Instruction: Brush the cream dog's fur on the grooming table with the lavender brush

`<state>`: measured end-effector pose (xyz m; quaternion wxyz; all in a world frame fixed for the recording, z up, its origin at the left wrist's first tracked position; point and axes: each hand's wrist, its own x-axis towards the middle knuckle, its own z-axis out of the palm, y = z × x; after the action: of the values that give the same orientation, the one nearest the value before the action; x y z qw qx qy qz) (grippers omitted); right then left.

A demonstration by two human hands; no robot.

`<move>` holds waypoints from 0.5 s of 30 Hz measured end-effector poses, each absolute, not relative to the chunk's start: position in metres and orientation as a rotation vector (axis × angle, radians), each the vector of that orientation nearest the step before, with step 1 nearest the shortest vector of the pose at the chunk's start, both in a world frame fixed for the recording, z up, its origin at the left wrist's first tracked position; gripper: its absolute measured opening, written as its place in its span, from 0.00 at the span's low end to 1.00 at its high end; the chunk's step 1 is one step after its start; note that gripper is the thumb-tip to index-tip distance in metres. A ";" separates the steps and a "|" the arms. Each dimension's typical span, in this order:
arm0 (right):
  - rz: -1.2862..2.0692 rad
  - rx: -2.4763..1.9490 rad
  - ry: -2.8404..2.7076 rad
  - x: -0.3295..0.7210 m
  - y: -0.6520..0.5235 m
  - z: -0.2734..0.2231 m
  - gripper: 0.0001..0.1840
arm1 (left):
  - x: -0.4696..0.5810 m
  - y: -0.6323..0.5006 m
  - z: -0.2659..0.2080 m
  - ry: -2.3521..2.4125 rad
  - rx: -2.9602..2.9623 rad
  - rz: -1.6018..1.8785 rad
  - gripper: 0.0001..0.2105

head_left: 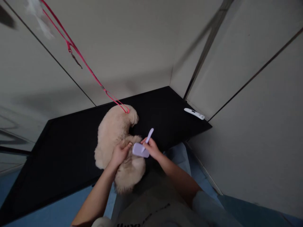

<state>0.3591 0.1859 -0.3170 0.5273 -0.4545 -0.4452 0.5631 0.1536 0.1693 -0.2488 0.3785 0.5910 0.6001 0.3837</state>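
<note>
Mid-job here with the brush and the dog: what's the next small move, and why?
I'd probably draw the brush in one short, light stroke through the fur beside the left grip. The right grip holds it with its back toward the camera, close over the dog, though actual contact is hidden. The left grip rests on the fur, so it could steady that patch.

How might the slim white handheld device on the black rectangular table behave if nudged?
The slim white handheld device is probably stiff, given its straight, hard-looking casing. Its smooth-looking surface may let it slide. Lying near the edge of the black rectangular table, it could slip off if pushed outward.
</note>
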 end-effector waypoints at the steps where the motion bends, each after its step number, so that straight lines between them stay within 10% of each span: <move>1: 1.311 -1.114 -0.958 0.356 0.197 -0.317 0.16 | 0.152 0.161 -0.251 1.606 1.546 1.054 0.18; 15: 1.688 -0.871 -1.286 0.320 0.248 -0.302 0.17 | 0.137 0.105 -0.282 2.265 1.115 1.384 0.19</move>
<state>0.3195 0.2478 -0.3017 0.4112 -0.3463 -0.5108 0.6709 0.1368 0.1047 -0.2817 0.1310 0.3839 0.7801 0.4764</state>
